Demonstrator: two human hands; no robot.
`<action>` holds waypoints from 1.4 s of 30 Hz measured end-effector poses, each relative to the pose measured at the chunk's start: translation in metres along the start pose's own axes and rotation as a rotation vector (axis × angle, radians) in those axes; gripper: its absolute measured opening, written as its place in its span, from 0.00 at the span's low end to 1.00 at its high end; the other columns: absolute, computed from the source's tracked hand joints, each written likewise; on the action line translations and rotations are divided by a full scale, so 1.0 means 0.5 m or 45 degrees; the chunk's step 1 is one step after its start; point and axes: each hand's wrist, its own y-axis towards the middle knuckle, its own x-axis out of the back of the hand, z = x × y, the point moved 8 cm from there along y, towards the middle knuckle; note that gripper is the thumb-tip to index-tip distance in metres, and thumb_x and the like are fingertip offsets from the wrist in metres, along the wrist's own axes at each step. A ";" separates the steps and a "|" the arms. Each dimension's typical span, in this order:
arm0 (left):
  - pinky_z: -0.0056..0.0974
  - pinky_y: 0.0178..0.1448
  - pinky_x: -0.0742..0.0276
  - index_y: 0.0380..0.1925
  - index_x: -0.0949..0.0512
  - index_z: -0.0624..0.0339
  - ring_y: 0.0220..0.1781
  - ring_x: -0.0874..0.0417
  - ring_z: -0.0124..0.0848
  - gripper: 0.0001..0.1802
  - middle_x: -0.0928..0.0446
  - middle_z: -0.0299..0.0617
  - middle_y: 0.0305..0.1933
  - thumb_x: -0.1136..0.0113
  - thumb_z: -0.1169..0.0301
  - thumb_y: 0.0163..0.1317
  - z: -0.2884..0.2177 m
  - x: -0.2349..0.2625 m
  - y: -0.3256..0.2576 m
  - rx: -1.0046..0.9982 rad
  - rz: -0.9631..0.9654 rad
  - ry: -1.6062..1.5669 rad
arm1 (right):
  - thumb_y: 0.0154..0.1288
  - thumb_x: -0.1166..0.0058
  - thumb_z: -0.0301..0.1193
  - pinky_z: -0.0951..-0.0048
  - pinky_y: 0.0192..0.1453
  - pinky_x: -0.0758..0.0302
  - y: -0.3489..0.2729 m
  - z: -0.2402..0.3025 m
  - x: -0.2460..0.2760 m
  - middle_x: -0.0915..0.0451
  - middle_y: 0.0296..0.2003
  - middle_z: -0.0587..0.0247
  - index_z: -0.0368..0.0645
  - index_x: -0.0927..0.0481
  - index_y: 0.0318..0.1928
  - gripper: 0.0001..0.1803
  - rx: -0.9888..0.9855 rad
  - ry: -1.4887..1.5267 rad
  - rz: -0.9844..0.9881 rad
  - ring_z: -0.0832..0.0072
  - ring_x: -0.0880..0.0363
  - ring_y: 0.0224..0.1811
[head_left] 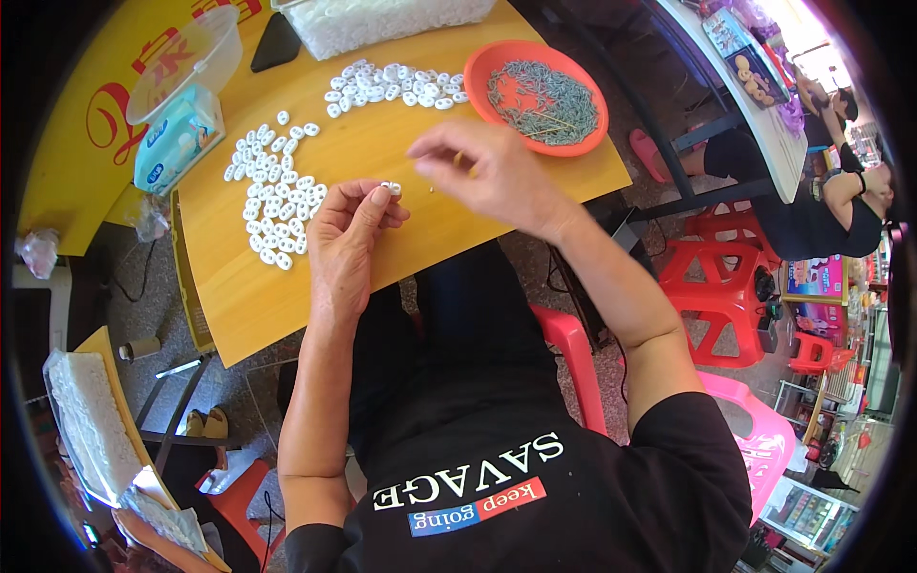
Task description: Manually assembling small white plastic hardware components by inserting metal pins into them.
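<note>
My left hand [355, 224] pinches a small white oval plastic piece [392, 188] between thumb and fingertips, just above the table's near part. To its right, my right hand [487, 172] hovers over the table, slightly blurred, fingers loosely bent and apart; I see nothing in them. Left of my left hand lies a loose heap of white two-hole oval pieces [277, 201]. A second group of the same pieces [394, 86] is spread farther back. Beyond my right hand stands a red-orange round bowl [596, 94] holding many small grey metal parts, perhaps screws or pins [544, 100].
On the yellow table [258, 315] stand a blue-green tissue pack [179, 140], a translucent plastic tub [205, 57], a black phone-like object [277, 43] and a clear box of white pieces [382, 24]. Red stools [712, 286] and a person [812, 210] are at the right.
</note>
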 end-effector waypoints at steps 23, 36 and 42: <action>0.33 0.47 0.24 0.42 0.24 0.65 0.38 0.19 0.29 0.07 0.19 0.42 0.40 0.41 0.73 0.68 -0.002 0.008 -0.001 -0.040 0.042 -0.048 | 0.59 0.44 0.32 0.62 0.44 0.23 0.054 -0.238 0.203 0.18 0.31 0.58 0.40 0.19 0.34 0.08 -0.252 -1.225 0.241 0.61 0.17 0.37; 0.31 0.40 0.23 0.41 0.24 0.66 0.33 0.17 0.28 0.08 0.18 0.46 0.37 0.40 0.73 0.67 -0.003 0.012 -0.002 -0.024 0.054 -0.118 | 0.67 0.45 0.29 0.80 0.41 0.23 0.038 -0.123 0.140 0.16 0.34 0.65 0.36 0.18 0.49 0.13 -0.312 0.010 -0.087 0.81 0.19 0.34; 0.30 0.39 0.23 0.41 0.23 0.68 0.32 0.17 0.28 0.09 0.17 0.45 0.36 0.39 0.72 0.66 -0.006 0.007 0.000 -0.037 0.081 -0.116 | 0.68 0.44 0.27 0.83 0.41 0.24 0.012 -0.029 -0.027 0.17 0.34 0.67 0.34 0.18 0.46 0.10 -0.306 0.470 0.036 0.85 0.23 0.32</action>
